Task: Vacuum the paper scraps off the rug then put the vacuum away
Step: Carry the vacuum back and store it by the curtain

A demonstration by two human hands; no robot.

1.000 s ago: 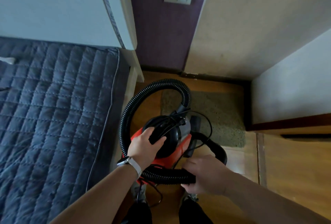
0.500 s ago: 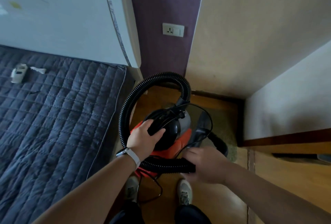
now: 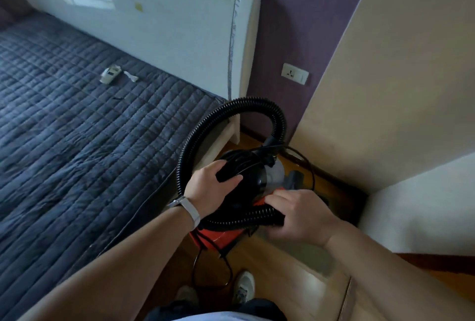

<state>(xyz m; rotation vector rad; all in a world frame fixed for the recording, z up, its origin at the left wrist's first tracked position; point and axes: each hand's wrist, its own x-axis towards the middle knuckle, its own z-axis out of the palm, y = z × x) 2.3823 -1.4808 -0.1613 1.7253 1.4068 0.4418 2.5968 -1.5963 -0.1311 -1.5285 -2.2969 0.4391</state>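
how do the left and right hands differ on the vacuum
The left hand grips the black handle atop the vacuum cleaner; the right hand grips its ribbed hose, lower down. The left hand's wrist wears a white band; the right hand's is bare. Both are curled.

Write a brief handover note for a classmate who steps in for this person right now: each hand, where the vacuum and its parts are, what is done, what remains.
Left hand grips the black top of the vacuum. Right hand grips the hose near its end, against the red body.
The vacuum seems lifted off the wooden floor, beside the bed; the hose loops over it, the cord dangles beneath. Nothing is plugged into the wall socket.
Done, apparently: vacuuming; the bit of rug in view shows no scraps, though blurred.
Left: carry the vacuum to its storage place and set it down.
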